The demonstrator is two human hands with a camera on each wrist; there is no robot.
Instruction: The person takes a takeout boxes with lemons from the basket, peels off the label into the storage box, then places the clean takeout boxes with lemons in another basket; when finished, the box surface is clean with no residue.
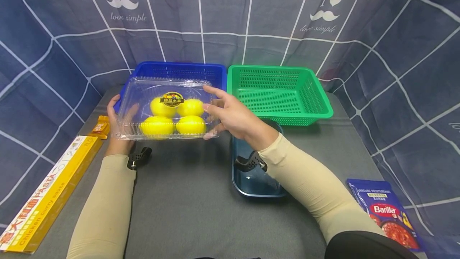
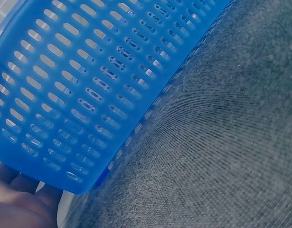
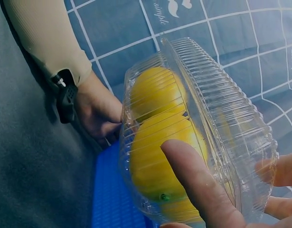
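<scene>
Several yellow lemons [image 1: 158,125] sit inside a clear plastic clamshell box [image 1: 133,91] with a black-and-gold label. My left hand [image 1: 114,121] grips its left end, partly seen through the plastic. At the right end my right hand [image 1: 235,117] holds the box, and the right wrist view shows the thumb [image 3: 195,178] along one side and fingers on the other. The box is tilted and overlaps the front of the blue basket [image 1: 179,66] in the head view. In the left wrist view, the slotted wall of the blue basket [image 2: 65,95] lies beside my left fingers [image 2: 27,199].
A green basket [image 1: 280,109] stands right of the blue one. Below my right wrist is a dark blue tray [image 1: 251,189]. A yellow pasta box [image 1: 54,191] and a small orange packet [image 1: 101,127] lie at left, a Barilla pouch [image 1: 384,211] at right.
</scene>
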